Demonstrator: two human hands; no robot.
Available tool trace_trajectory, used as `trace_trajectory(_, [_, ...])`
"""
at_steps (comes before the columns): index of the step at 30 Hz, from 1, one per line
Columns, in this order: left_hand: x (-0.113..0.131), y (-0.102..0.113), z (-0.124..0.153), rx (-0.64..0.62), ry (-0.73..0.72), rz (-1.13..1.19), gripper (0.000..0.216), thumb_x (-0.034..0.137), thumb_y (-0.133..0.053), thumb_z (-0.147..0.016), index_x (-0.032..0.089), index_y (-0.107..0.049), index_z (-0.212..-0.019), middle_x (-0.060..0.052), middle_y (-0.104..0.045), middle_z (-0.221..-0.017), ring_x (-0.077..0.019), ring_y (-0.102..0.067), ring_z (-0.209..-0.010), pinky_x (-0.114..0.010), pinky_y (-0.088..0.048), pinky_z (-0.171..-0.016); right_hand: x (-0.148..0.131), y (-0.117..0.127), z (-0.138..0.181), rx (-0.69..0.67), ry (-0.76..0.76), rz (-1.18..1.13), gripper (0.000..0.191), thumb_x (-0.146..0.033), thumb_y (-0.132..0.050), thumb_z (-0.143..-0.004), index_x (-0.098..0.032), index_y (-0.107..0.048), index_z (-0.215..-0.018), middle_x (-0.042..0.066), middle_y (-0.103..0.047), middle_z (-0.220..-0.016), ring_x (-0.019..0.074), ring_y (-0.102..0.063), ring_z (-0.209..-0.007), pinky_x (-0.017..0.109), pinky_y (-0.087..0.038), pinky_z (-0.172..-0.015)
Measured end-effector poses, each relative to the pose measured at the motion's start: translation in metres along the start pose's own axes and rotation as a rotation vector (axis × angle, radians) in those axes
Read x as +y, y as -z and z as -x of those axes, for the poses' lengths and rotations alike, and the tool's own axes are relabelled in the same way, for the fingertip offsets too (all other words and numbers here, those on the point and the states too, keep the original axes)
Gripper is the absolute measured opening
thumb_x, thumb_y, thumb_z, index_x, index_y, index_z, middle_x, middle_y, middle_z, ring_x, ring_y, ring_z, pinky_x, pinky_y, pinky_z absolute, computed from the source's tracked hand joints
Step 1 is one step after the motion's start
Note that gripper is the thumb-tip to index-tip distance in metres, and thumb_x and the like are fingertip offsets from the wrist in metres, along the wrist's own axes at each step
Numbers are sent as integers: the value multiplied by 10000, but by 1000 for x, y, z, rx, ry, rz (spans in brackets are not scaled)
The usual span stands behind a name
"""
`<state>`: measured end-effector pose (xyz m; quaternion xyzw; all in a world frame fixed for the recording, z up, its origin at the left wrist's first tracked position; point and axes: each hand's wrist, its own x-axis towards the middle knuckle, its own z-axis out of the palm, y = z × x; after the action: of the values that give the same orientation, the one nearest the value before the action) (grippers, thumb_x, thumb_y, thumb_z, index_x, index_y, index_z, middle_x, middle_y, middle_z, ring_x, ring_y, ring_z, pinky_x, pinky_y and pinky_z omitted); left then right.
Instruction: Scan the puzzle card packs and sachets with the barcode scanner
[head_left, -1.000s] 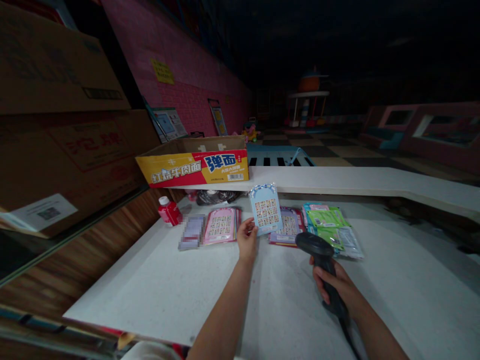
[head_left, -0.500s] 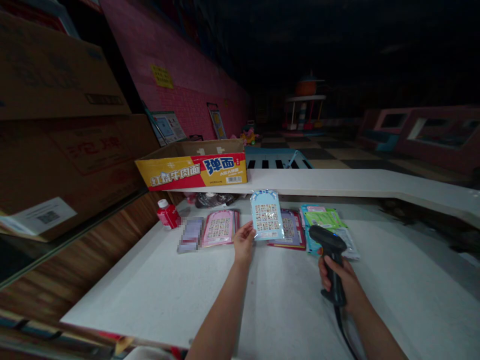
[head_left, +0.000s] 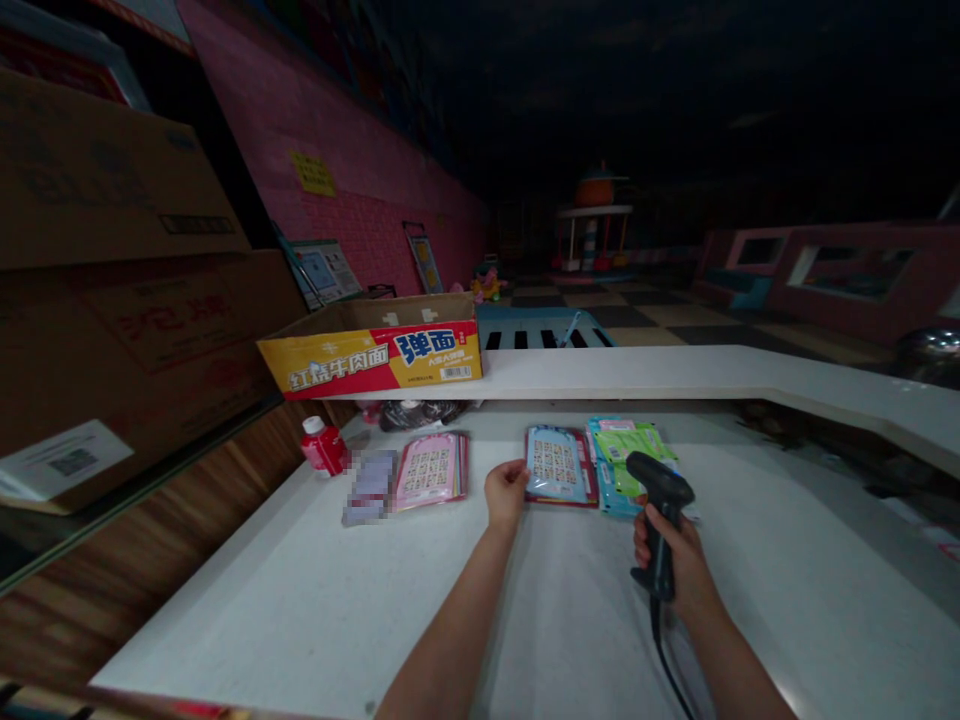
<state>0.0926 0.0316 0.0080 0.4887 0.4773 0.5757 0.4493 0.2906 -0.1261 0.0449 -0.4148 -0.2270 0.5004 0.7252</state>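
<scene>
My left hand (head_left: 507, 490) is closed at the left edge of a light blue card pack (head_left: 556, 464), thumb and fingers pinching its lower left side. The pack has rows of small pictures and lies on a stack of similar packs, whose red edge (head_left: 592, 480) shows on the right. In my right hand (head_left: 675, 550) is a black barcode scanner (head_left: 660, 500), held by its handle, head up and cable hanging down. The scanner partly covers a pile of green and blue packets (head_left: 626, 445). Left of my left hand sits a stack of pink card packs (head_left: 431, 470).
A red bottle with a white cap (head_left: 324, 447) and a blurred-out stack (head_left: 371, 485) stand on the white table (head_left: 300, 610) at left. A yellow and red carton (head_left: 375, 355) rests on the raised shelf (head_left: 637, 372). Large cardboard boxes (head_left: 135, 340) rise at far left.
My left hand has lowered the blue card pack from above the table onto the stack on the right. The scanner stays in my right hand, nearly in place. The view has shifted slightly.
</scene>
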Motion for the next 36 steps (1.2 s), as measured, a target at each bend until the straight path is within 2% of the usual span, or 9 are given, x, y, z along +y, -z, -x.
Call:
trace_trajectory(5, [2, 2, 5, 43, -188, -436, 232, 178, -732, -620, 185, -777, -848, -73, -704, -802, -209, -627, -742, -341, -472, -754, 0, 2, 0, -17, -5, -9, 405, -444, -837, -664, -209, -619, -910, -59, -567, -545, 84, -477, -386, 187, -386, -348])
trace_trajectory(10, [3, 2, 12, -56, -223, -510, 197, 177, -719, -644, 189, -766, -836, -42, -656, -739, -192, -594, -713, -319, -444, -743, 0, 2, 0, -27, -20, 1, 441, -453, -848, -642, -210, -608, -920, -64, -565, -543, 87, -473, -379, 195, -383, -340])
trace_trajectory(14, [10, 5, 12, -62, -250, -555, 237, 157, -707, -663, 183, -755, -893, -67, -664, -796, -210, -597, -759, -339, -445, -776, -1, 1, 2, -1, -16, 7, 468, -458, -857, -623, -207, -606, -929, -68, -558, -542, 82, -469, -376, 187, -371, -339])
trace_trajectory(17, [24, 20, 5, -3, -308, -558, 252, 145, -699, -680, 182, -746, -924, -88, -675, -852, -228, -608, -811, -366, -446, -826, -1, 2, 3, -11, -37, 9, 464, -457, -854, -627, -207, -611, -932, -59, -567, -549, 88, -477, -389, 193, -385, -348])
trace_trajectory(21, [57, 64, -14, 100, -341, -684, 185, 152, -672, -718, 184, -740, -887, -105, -700, -900, -255, -622, -888, -392, -428, -902, 1, 4, 4, 12, -51, 11, 470, -442, -871, -599, -206, -626, -924, -55, -565, -540, 91, -475, -384, 190, -380, -339])
trace_trajectory(25, [87, 117, -30, 194, -173, -1104, 221, 241, -647, -775, 163, -712, -971, -154, -702, -1017, -296, -620, -1040, -392, -398, -966, 3, 6, 4, 9, -68, -1, 448, -432, -869, -605, -208, -631, -912, -54, -558, -538, 93, -473, -381, 191, -381, -334])
trace_trajectory(28, [95, 143, -33, 248, 64, -1293, 496, 440, -761, -674, 144, -654, -1057, -218, -669, -1112, -361, -586, -1126, -430, -396, -961, 5, 9, 3, 0, -75, 2, 436, -421, -867, -612, -206, -637, -913, -53, -559, -537, 93, -468, -379, 193, -382, -331])
trace_trajectory(32, [91, 155, -34, 287, 236, -1227, 760, 526, -878, -418, 184, -613, -1043, -245, -626, -1206, -424, -549, -1182, -470, -410, -936, 7, 10, 3, 9, -73, 23, 435, -427, -863, -615, -210, -642, -920, -54, -562, -542, 96, -473, -383, 193, -384, -326])
trace_trajectory(36, [89, 158, -35, 278, 265, -1157, 800, 497, -903, -353, 181, -601, -1024, -268, -613, -1222, -441, -552, -1180, -488, -422, -924, 10, 12, 2, 18, -74, 44, 446, -434, -863, -612, -202, -642, -922, -54, -565, -541, 99, -473, -380, 197, -385, -322])
